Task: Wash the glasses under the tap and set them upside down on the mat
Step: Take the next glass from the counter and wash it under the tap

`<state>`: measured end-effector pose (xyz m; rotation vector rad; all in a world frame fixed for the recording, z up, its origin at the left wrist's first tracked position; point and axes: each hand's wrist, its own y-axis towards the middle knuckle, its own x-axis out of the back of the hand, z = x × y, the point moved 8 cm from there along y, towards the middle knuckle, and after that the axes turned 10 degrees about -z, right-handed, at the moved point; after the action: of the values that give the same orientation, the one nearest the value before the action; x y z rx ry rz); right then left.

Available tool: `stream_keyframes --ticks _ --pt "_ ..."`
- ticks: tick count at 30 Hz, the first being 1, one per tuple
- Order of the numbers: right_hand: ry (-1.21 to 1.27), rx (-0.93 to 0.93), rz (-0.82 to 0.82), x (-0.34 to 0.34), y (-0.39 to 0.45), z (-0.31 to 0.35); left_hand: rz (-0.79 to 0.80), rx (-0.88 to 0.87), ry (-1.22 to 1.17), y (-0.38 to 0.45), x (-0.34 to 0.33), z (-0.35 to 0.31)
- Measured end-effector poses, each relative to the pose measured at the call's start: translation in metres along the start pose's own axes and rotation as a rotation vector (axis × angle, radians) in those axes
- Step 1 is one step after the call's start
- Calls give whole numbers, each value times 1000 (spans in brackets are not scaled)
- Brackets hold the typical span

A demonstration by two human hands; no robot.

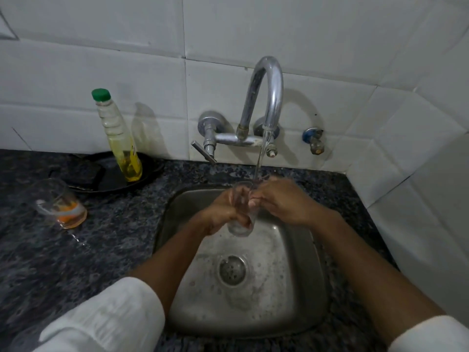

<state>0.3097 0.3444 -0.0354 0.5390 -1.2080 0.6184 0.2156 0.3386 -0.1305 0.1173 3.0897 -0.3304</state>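
Clear glass, that's what both hands are busy with: a plain tumbler [239, 214] held upright over the steel sink [299, 295], its mouth right under the tap [266, 97]. Water runs in a thin stream from the spout straight down into the open rim. The left hand [223, 213] is wrapped round the lower half of the tumbler, fingers curled across its front, and the thick base pokes out just below them. The right hand [281, 201] comes in from the other side and pinches the upper rim, fingertips bunched at the edge where the stream lands. The walls are see-through and wet; I cannot tell whether any residue is left inside.

Over on the left, a second glass [57, 203] stands on the countertop [106, 237], well apart from the sink, with orange dregs sitting in its bottom. Behind it a bottle [119, 138] of yellow liquid with a green cap stands in a dark, shallow tray [101, 179], leaning towards the wall.

The counter is dark speckled stone, wrapping round the basin. The sink floor is wet and beaded with drops around the round drain [232, 270]. White tiles [101, 59] cover the wall behind, and a small blue-handled valve [313, 139] sticks out to the right of the tap. White sleeves [106, 318] are pushed up both forearms.
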Motion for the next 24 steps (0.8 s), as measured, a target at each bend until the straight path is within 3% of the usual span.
stream_keyframes --ticks 3,6,8,9,13,14,15,16,19,20,22,24 --pt "345 -80 -206 8 -4 0 -45 -66 69 11 1 -12" --pt "270 -188 -412 -1 0 0 -516 -205 96 2 -2 -24" --pt "288 -204 -467 -1 4 0 -685 -248 65 -12 -7 -25" --pt "310 -210 -490 3 4 -3 -614 -229 35 -10 -8 -24" --pt "531 -179 -479 17 -2 -10 137 -87 -105 5 -17 -23" --pt "563 -174 -466 18 -2 -9 214 -66 -180 7 -17 -24" --pt "548 -189 -461 16 -1 -9 181 -69 -197 11 -15 -23" --pt "495 -216 -452 13 3 -10 38 -87 -127 16 -12 -22" --pt "358 -310 -422 4 12 -14 -594 -159 197 -1 -3 -27" --pt "363 -324 -428 2 13 -16 -678 -191 232 -8 -4 -29" --pt "425 -307 -447 3 12 -17 -506 -167 146 0 -5 -18" --pt "525 -210 -427 10 6 -12 -90 -57 -30 9 -5 -9"
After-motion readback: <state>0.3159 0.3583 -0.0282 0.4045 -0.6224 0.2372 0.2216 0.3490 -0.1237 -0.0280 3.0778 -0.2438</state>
